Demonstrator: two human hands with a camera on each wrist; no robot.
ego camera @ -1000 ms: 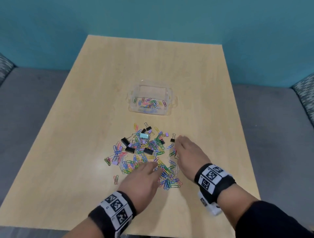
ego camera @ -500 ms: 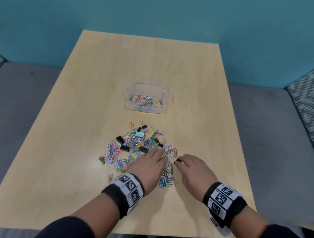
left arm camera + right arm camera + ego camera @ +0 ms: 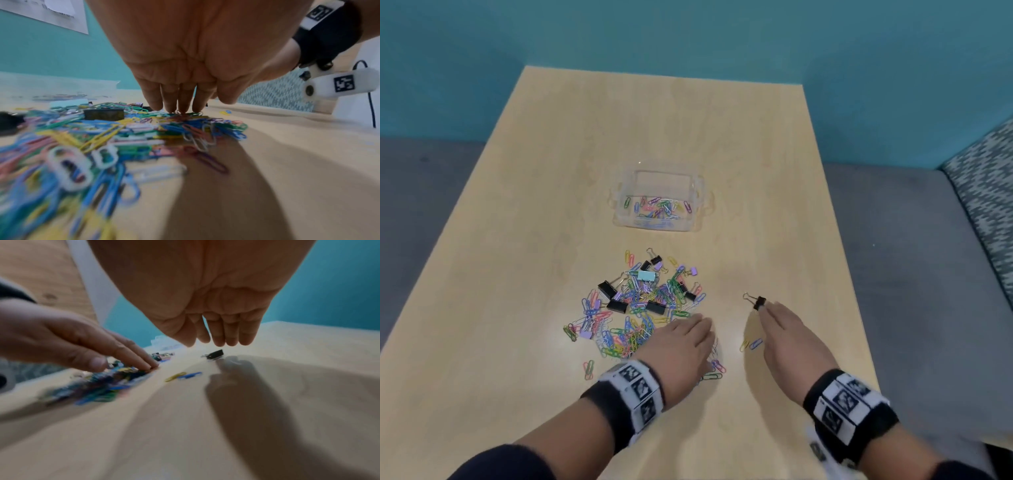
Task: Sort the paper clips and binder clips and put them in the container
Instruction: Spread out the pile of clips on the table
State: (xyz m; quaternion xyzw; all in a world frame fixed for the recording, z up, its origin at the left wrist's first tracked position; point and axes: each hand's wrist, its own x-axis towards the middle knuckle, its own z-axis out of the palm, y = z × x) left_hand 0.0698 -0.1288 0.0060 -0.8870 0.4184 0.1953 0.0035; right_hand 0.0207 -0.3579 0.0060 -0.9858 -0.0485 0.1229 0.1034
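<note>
A heap of coloured paper clips mixed with black and pastel binder clips [image 3: 640, 305] lies mid-table. Behind it stands a clear plastic container [image 3: 619, 219] with several paper clips inside. My left hand [image 3: 688, 330] lies flat on the heap's right part, its straight fingertips [image 3: 179, 105] pressing on the clips. My right hand [image 3: 774, 313] hovers to the right of the heap, fingers straight. A small black binder clip [image 3: 758, 303] lies on the wood just beyond and under those fingertips [image 3: 218, 340], not gripped. A yellow and a blue paper clip [image 3: 751, 344] lie between the hands.
The wooden table [image 3: 688, 130] has bare surface behind the container and on both sides. Its right edge runs close to my right wrist. Grey upholstery [image 3: 911, 274] surrounds the table, with a patterned cushion [image 3: 989, 192] at right and a teal wall behind.
My right hand moved right, away from the heap, and the small black binder clip came along with it to bare wood. My left hand shifted slightly right on the heap.
</note>
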